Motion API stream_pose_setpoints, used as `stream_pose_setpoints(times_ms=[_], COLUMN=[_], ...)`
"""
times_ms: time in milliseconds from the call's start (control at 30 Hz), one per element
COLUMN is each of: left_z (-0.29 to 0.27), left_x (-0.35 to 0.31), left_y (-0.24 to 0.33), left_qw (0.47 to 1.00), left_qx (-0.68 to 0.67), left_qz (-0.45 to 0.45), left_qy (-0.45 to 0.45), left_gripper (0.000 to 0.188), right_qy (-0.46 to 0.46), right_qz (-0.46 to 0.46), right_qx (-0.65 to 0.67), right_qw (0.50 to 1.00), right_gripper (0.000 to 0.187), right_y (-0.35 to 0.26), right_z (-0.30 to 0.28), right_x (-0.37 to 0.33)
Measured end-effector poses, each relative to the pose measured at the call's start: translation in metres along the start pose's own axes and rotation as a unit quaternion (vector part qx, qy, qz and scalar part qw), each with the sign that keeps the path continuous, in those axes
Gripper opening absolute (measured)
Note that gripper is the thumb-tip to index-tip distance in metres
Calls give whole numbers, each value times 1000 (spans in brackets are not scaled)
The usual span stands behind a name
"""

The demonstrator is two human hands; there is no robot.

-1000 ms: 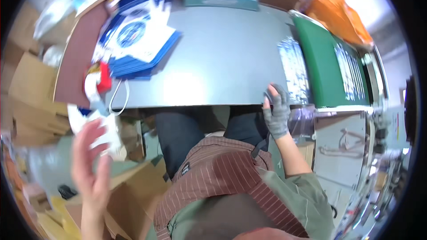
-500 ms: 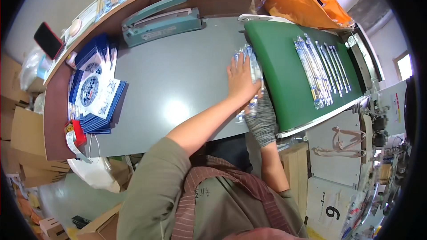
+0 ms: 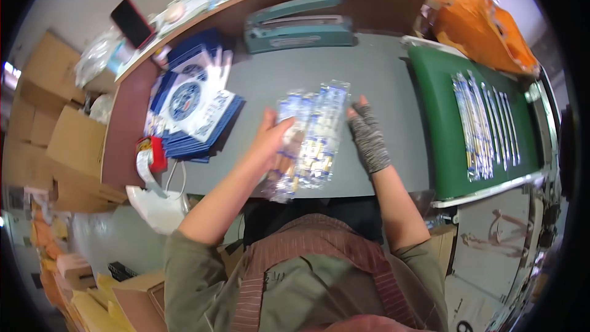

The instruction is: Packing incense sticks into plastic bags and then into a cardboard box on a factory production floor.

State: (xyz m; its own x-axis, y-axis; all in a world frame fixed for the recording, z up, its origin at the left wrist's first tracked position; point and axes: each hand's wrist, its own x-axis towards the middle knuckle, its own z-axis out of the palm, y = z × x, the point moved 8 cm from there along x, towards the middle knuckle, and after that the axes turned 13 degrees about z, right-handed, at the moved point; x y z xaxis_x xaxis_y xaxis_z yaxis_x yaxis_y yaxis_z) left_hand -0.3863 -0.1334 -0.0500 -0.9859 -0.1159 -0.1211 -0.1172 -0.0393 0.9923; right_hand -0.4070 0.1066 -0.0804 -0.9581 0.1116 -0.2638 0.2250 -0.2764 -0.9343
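Note:
Slim sticks in clear plastic wrappers with blue markings [image 3: 321, 138] make a bundle above the grey tabletop, near its front edge. My left hand [image 3: 270, 141] grips the bundle's left side, its thumb on top; some fingers show blurrily through the plastic. To the right of the bundle, my right hand [image 3: 367, 132] wears a grey striped fingerless glove. It is turned edge-on with its fingers stretched out, slightly apart from the wrappers. More wrapped sticks [image 3: 473, 129] lie in a row on the green conveyor belt [image 3: 436, 141] at the right.
A teal hand sealer [image 3: 301, 35] stands at the back of the grey table [image 3: 258, 80]. Blue-and-white printed packets [image 3: 196, 107] are piled at the left, behind a tape roll in a red holder [image 3: 158, 154]. An orange bag [image 3: 485, 27] sits beyond the belt.
Both hands have come away from the belt's edge toward the table's middle, bringing the wrapped sticks. My right hand has separated from the bundle. The view has shifted too.

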Motion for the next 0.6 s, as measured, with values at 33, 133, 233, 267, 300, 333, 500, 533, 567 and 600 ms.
stream_pose_setpoints(times_ms=[33,133,233,267,300,333,500,533,567,600], left_z=[5,43,33,39,42,34,30,25,27,29], left_x=[4,6,2,-17,-40,-45,-64,-62,-48,-43], left_y=[-9,-15,-5,30,69,85,136,125,96,69], left_qw=[997,992,989,963,923,925,810,809,860,900], left_qx=[-42,-117,46,77,110,106,74,72,107,140], left_qz=[-41,-31,137,255,366,362,564,565,464,351], left_qy=[-42,-47,-14,-35,-53,-47,-145,-143,-181,-218], left_gripper=[68,50,61,74,88,88,118,118,114,109], right_qy=[-34,-104,-162,-166,-153,-134,-175,-227,-233,-231], right_qz=[27,93,164,165,50,-65,-177,-201,-188,-184], right_qx=[-64,-48,123,117,69,20,-2,52,35,34], right_qw=[997,989,965,965,985,989,968,951,954,955], right_gripper=[64,64,49,49,48,47,78,91,108,108], right_y=[10,15,9,-6,-49,-80,-118,-123,-117,-115], right_z=[40,86,112,118,126,131,125,126,122,121], right_x=[-4,-15,-38,-47,-66,-86,-106,-107,-98,-100])
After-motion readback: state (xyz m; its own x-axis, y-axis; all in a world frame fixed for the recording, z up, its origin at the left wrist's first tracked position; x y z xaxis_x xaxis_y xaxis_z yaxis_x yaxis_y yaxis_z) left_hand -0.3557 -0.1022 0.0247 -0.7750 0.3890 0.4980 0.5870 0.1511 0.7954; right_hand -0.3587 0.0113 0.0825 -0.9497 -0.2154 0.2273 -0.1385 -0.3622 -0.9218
